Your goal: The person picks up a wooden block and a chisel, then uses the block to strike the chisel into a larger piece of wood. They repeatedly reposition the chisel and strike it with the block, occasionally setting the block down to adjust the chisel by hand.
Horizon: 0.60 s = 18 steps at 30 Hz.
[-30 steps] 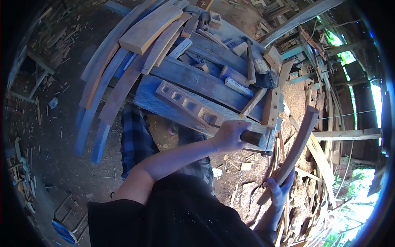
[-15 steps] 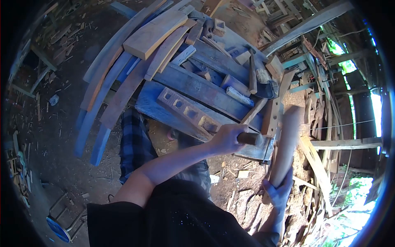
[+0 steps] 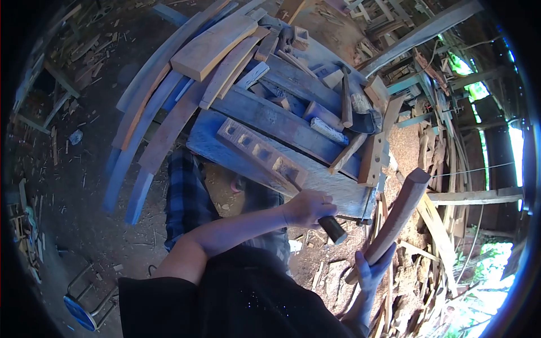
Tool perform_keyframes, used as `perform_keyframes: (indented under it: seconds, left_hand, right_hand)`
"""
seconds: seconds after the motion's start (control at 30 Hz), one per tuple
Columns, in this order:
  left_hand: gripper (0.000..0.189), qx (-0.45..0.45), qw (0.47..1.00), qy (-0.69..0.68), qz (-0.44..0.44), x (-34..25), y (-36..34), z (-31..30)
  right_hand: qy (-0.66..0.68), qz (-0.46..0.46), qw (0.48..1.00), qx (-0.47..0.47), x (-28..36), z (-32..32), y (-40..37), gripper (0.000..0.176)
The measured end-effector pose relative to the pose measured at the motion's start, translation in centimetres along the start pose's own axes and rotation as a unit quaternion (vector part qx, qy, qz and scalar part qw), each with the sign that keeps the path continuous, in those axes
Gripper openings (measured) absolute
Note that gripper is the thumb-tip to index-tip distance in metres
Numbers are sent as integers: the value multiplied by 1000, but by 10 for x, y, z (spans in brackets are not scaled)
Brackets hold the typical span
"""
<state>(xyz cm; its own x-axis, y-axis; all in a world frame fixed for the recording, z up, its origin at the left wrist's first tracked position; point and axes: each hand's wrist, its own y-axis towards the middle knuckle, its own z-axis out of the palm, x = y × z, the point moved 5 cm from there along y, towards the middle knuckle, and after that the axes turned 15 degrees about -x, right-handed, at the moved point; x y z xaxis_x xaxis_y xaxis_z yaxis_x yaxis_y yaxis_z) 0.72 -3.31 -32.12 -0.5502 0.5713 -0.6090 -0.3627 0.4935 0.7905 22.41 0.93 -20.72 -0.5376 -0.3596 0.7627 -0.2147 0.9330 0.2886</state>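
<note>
My left hand is wrapped round a chisel, whose dark round handle end juts out toward the lower right; its blade is hidden. Beside the knuckles lies the near end of a wooden block with several square mortises cut in a row. The largest mortise, at the near end, has a rough, pale inside. Further right, my right hand grips the lower part of a thick, slightly curved wooden club. The club slants up and right, apart from the chisel handle.
The mortised block rests on a low plank bench. Long curved boards are stacked at the left. A hammer and offcuts lie on the bench's far part. Another drilled block stands at its right edge. A stool is at lower left.
My left hand and the chisel have come down and slightly left, the handle end now pointing lower. The club has dropped and tilted further right.
</note>
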Motion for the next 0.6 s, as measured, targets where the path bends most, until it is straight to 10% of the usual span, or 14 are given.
perform_keyframes:
  seconds: [0.27,0.47,0.53,0.6]
  left_hand:
    - [26,-39,987,-26,-153,8,29,-13]
    - [23,-41,973,-58,-220,26,48,-17]
    - [23,-27,967,-61,-246,28,52,-17]
    - [24,-55,970,-56,-230,30,43,-12]
  right_hand:
    - [54,139,984,97,18,-9,13,79]
    - [185,49,961,201,39,-4,28,76]
    - [77,114,969,207,33,21,27,73]
    - [-190,-36,958,214,37,34,35,72]
